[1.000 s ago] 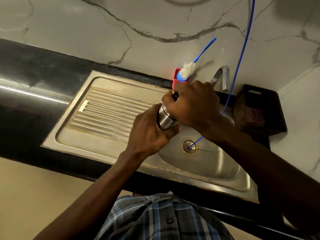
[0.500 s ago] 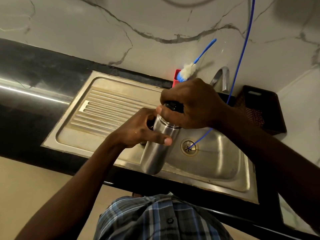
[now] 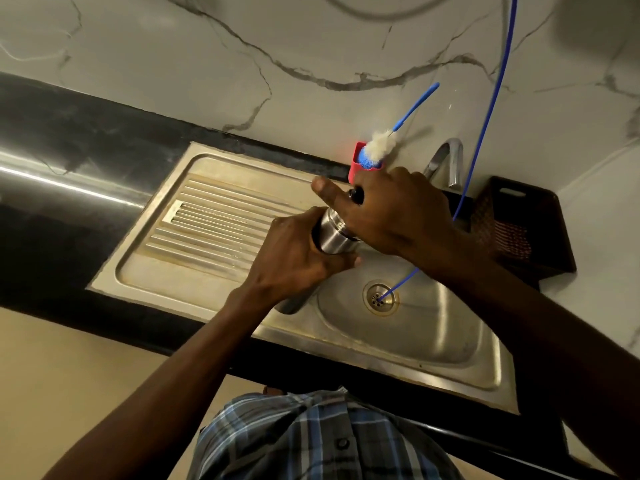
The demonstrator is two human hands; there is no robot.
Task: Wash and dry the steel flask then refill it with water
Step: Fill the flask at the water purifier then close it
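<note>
The left hand (image 3: 294, 258) grips the steel flask (image 3: 334, 235) around its middle to keep it from turning, and the right hand (image 3: 388, 216) wraps over the black cap (image 3: 356, 195) on top, probably to twist it. The flask is over the sink (image 3: 433, 344), so spills fall in. A bottle brush (image 3: 379, 148) waits in a red cup (image 3: 356, 164) by the tap (image 3: 446, 161).

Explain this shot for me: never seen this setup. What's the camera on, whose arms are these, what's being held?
No machine here: a person wears one camera on the head, looking down at their own arms. The left hand grips the body of a steel flask above a steel sink. The right hand covers its black cap, thumb out. Behind stand a red holder with a bottle brush, a tap and a dark basket. A thin blue tube runs down into the drain.
</note>
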